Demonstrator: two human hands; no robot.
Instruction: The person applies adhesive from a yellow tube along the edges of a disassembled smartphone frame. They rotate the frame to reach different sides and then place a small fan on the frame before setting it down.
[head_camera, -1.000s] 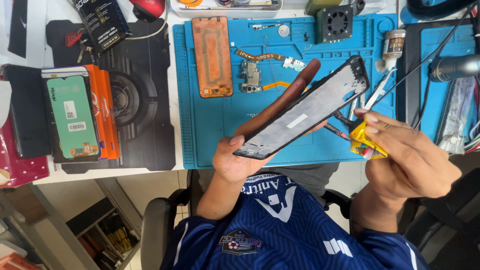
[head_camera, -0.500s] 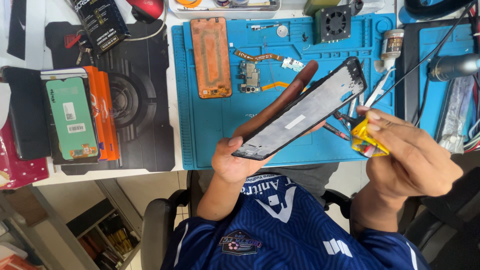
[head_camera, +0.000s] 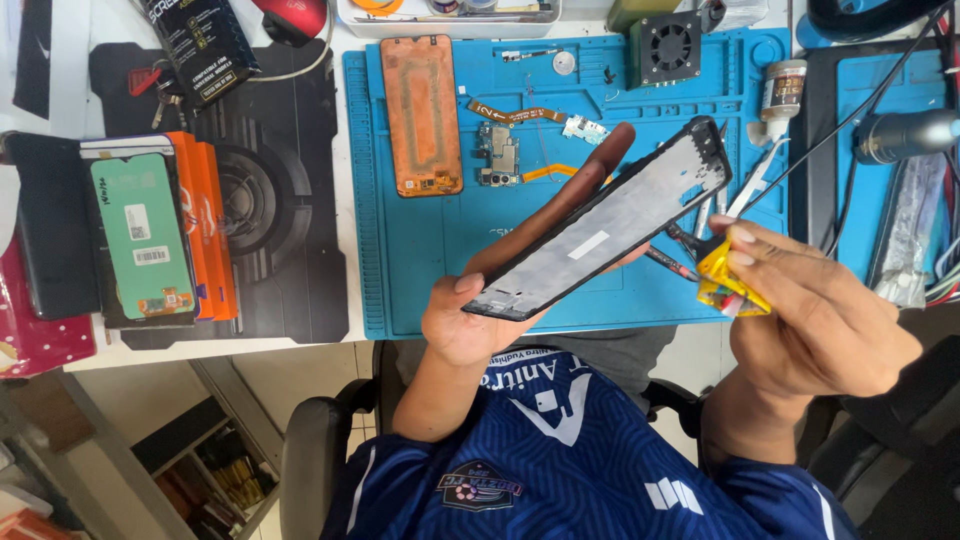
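Note:
My left hand (head_camera: 480, 310) grips a black phone frame (head_camera: 610, 220) by its lower end and holds it tilted above the blue work mat (head_camera: 420, 260), fingers stretched along its back. My right hand (head_camera: 810, 320) is closed on a small yellow tube (head_camera: 728, 280) with a dark nozzle, whose tip sits close to the frame's right edge. Both hands hover over my lap and the table's front edge.
An orange phone back cover (head_camera: 422, 112), a small circuit board (head_camera: 498, 155) and flex cables lie on the mat. A green screen part (head_camera: 140, 235) rests on orange boxes at the left. A small fan (head_camera: 668, 45), a bottle (head_camera: 780, 90), tweezers (head_camera: 750, 180) and cables sit at the right.
The yellow tube in my right hand has shifted slightly along the frame's edge. The left hand and the frame have barely moved.

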